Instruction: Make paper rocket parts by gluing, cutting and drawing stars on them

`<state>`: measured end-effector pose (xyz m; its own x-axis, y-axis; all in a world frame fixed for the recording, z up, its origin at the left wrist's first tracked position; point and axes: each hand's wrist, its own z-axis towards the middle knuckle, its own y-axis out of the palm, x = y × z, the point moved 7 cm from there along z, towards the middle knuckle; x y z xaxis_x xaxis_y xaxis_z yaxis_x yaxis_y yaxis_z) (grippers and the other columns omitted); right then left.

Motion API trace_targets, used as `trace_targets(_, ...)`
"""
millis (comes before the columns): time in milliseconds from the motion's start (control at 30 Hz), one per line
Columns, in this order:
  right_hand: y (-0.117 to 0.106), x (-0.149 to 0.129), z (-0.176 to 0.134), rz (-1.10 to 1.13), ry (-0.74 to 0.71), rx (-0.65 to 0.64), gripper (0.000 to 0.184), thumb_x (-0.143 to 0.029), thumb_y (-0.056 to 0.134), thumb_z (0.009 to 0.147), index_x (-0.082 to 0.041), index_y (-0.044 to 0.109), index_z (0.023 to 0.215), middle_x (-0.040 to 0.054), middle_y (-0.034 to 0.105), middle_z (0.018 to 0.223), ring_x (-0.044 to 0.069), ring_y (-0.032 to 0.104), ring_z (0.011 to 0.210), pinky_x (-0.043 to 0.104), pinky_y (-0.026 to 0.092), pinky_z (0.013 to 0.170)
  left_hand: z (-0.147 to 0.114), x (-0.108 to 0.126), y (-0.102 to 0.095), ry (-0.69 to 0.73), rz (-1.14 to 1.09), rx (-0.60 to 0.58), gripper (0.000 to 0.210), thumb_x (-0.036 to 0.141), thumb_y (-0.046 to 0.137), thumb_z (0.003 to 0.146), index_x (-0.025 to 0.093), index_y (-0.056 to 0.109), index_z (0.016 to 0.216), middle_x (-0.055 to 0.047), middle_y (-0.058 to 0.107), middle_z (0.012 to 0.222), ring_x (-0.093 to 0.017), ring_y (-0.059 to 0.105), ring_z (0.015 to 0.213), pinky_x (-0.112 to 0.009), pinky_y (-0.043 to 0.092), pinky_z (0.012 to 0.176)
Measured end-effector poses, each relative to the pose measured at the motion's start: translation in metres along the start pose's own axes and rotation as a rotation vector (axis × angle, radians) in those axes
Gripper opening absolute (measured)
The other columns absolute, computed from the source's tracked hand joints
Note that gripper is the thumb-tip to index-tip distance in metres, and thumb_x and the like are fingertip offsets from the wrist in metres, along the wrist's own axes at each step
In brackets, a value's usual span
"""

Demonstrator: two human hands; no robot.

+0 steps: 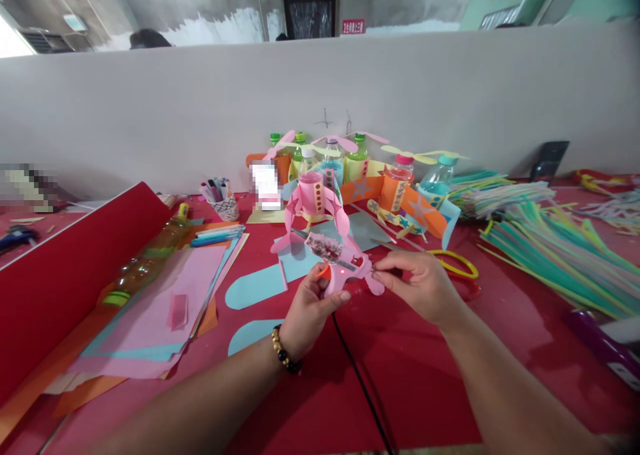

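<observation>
Pink plastic: gripping the glue gun [341, 268] above the red table [420, 388] with curled left hand [307, 308] fingers; pinching, perhaps, a glue stick [374, 271] at its right end with right hand [425, 281] fingertips; ideally keeping steady, avoiding the far-left nozzle [300, 233].

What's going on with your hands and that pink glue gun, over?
Left hand holding glue gun. Right hand at its back end, fingertips' grip unclear. Pink paper rocket close beyond the front; black cord trailing below. Over.
</observation>
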<state>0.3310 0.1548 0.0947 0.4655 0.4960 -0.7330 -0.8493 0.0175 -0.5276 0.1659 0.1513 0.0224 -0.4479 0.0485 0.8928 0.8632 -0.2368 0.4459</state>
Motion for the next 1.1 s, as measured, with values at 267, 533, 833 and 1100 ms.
trace_targets(267, 0.003, 0.002, 0.0, -0.027, -0.03, 0.002, 0.009, -0.023, 0.066, 0.082, -0.019, 0.069, 0.074, 0.0021, 0.069, 0.067, 0.015, 0.062, 0.063, 0.027, 0.047, 0.062, 0.0, 0.0, 0.0, -0.006, 0.034, -0.005, 0.038, 0.021, 0.081, 0.07, 0.017, 0.057, 0.1, 0.0, 0.065, 0.087, -0.009, 0.056, 0.073, -0.021, 0.045, 0.069)
trace_targets(533, 0.006, 0.01, 0.0, 0.013, 0.011, -0.011, 0.008, -0.025, 0.069, 0.081, -0.019, 0.071, 0.076, 0.0023, 0.071, 0.072, 0.016, 0.064, 0.067, 0.026, 0.048, 0.065, 0.0, -0.001, 0.001, -0.025, 0.006, -0.017, 0.042, 0.023, 0.082, 0.069, 0.018, 0.056, 0.103, -0.003, 0.07, 0.094, -0.011, 0.062, 0.074, -0.021, 0.046, 0.068)
trace_targets(833, 0.007, 0.012, 0.002, -0.018, 0.022, -0.002, 0.007, -0.025, 0.071, 0.08, -0.018, 0.071, 0.077, 0.0006, 0.072, 0.074, 0.014, 0.064, 0.068, 0.024, 0.048, 0.065, 0.001, -0.001, 0.002, -0.035, -0.019, -0.043, 0.037, 0.019, 0.08, 0.071, 0.017, 0.058, 0.102, -0.005, 0.072, 0.097, -0.015, 0.066, 0.089, -0.025, 0.048, 0.081)
trace_targets(1100, 0.0, 0.003, -0.002, -0.182, -0.088, 0.133, 0.025, -0.033, 0.07, 0.082, -0.017, 0.07, 0.101, 0.0071, 0.074, 0.092, 0.019, 0.067, 0.08, 0.03, 0.05, 0.074, 0.002, -0.004, -0.005, -0.063, -0.007, 0.025, 0.038, 0.024, 0.079, 0.073, 0.015, 0.06, 0.105, -0.005, 0.07, 0.097, -0.008, 0.057, 0.072, -0.02, 0.043, 0.067)
